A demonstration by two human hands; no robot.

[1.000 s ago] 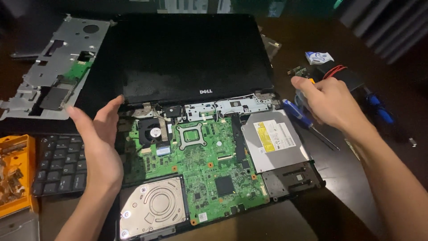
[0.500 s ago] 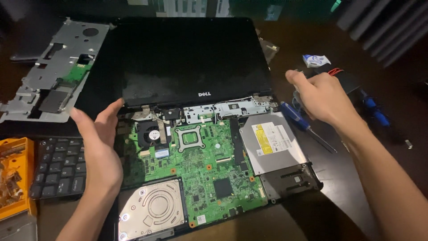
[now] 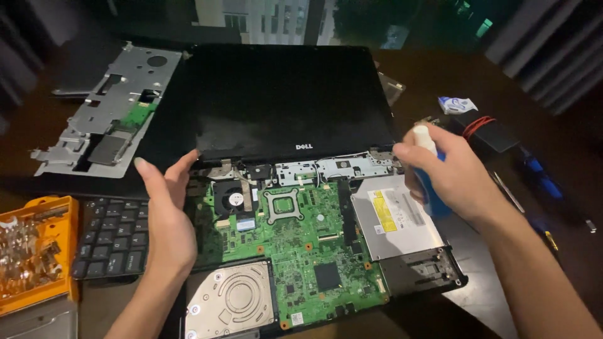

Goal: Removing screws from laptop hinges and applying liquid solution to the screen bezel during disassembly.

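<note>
Your right hand (image 3: 449,179) grips a blue screwdriver (image 3: 427,176); your left hand (image 3: 166,210), fingers open, steadies the screen (image 3: 282,100). A slip risks gouging the bare motherboard (image 3: 295,245).

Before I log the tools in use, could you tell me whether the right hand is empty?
No, the right hand is closed around a blue screwdriver with a white cap, held above the silver optical drive.

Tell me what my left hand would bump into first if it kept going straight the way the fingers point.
Your left hand points up and away, fingertips almost at the lower left corner of the black laptop screen. That screen edge, by the hinge, would likely come first, though depth is hard to judge.
</note>
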